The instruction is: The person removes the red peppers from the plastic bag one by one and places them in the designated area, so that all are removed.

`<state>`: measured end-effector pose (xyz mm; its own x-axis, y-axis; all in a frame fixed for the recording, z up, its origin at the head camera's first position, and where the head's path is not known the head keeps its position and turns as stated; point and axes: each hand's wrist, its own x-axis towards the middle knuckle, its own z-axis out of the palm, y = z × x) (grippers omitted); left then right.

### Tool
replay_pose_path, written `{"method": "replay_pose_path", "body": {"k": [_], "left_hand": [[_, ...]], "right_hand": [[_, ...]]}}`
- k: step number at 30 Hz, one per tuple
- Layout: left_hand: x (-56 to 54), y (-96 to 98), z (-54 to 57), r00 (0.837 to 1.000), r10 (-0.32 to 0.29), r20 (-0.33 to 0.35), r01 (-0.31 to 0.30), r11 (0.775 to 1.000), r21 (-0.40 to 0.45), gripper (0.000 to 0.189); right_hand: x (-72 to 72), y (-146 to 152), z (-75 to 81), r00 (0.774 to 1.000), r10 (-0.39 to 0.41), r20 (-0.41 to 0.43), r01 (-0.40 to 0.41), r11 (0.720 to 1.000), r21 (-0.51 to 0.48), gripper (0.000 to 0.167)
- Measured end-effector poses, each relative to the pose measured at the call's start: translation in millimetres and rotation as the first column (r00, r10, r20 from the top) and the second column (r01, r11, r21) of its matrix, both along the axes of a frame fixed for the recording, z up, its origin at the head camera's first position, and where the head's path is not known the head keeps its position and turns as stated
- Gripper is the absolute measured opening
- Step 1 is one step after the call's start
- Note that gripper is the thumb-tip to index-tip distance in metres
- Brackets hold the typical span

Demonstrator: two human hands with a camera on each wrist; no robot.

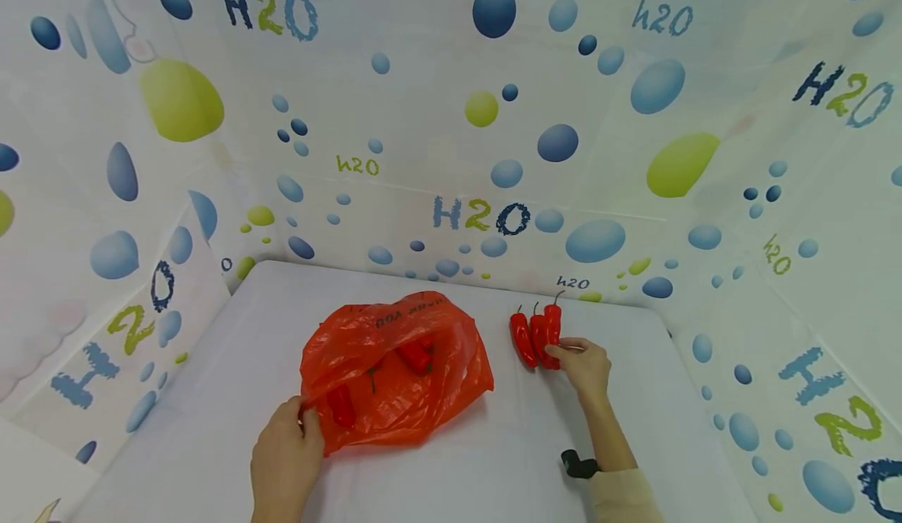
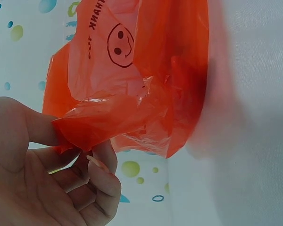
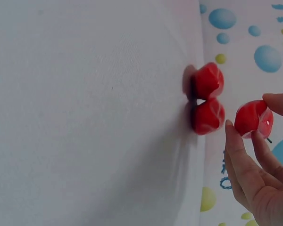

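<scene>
My left hand (image 1: 287, 456) pinches the rim of an orange-red plastic bag (image 1: 451, 398) between thumb and fingers; the left wrist view shows the thin film (image 2: 104, 122) caught there. The bag's mouth gapes toward me, and red peppers (image 1: 414, 357) lie inside, partly hidden by its folds. On the right, my right hand (image 1: 586, 366) holds a long red chili pepper (image 1: 553, 323) by its lower end. In the right wrist view this pepper (image 3: 253, 117) is apart from the table. Two more chili peppers (image 1: 522, 339) lie side by side just left of it.
A white cloth covers the table (image 1: 521, 460). Behind and at both sides hang white sheets (image 1: 423, 100) printed with blue and green drops and H2O lettering. A black device (image 1: 579, 464) sits at my right wrist, beside the beige sleeve (image 1: 623, 495).
</scene>
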<state>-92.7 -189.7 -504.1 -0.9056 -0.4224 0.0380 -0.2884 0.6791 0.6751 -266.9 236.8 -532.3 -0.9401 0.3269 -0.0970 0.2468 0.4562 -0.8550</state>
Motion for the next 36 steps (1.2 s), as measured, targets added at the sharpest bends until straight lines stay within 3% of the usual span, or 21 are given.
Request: {"method": "replay_pose_path", "body": {"k": [22, 30, 36], "left_hand": [[-0.3, -0.3, -2.7, 1.0, 0.009, 0.028, -0.009, 1.0, 0.006, 0.03], [-0.6, 0.2, -1.1, 0.999, 0.003, 0.041, -0.003, 1.0, 0.0, 0.027], [-1.8, 3.2, 1.4, 0.998, 0.009, 0.07, -0.009, 1.0, 0.006, 0.028]], "right_hand": [[-14.3, 15, -17.7, 0.997, -0.029, 0.069, 0.025, 0.998, 0.053, 0.041], [-12.4, 17, -23.2, 1.0, -0.012, 0.023, 0.009, 0.99, 0.143, 0.037], [-11.8, 16, -24.2, 0.999, 0.028, 0.035, -0.035, 0.976, 0.213, 0.04]]}}
